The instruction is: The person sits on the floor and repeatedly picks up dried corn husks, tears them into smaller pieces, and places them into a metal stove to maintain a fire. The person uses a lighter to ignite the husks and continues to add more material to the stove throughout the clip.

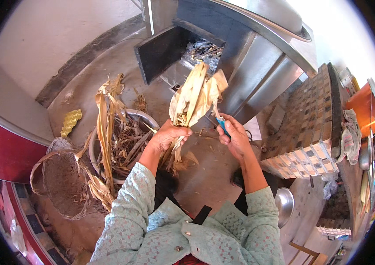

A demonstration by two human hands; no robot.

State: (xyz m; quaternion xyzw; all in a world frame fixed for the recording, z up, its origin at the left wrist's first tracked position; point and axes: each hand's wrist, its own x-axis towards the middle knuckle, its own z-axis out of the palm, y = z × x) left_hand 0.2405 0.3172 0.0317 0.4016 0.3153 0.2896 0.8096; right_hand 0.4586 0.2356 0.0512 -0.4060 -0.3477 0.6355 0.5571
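- From head: clamping dry husks (192, 99) in left grip (169, 134), before stove (240, 53).
- Clasping small blue object (224, 126) in right grip (236, 136), beside husks.
- Jutting out, open: stove door (161, 53).
- Crowding left: metal basin (148, 118) of sticks (127, 143), woven basket (66, 176) beside.
- Flanking right: brick structure (302, 128).

A pale wall (77, 26) with a dark base band (63, 78) meets the dull brown floor (205, 174). A red cabinet (8, 148) stands at left, a metal stove (256, 66) ahead, a brick-patterned bench (302, 132) at right. Strong light whitens the upper right.
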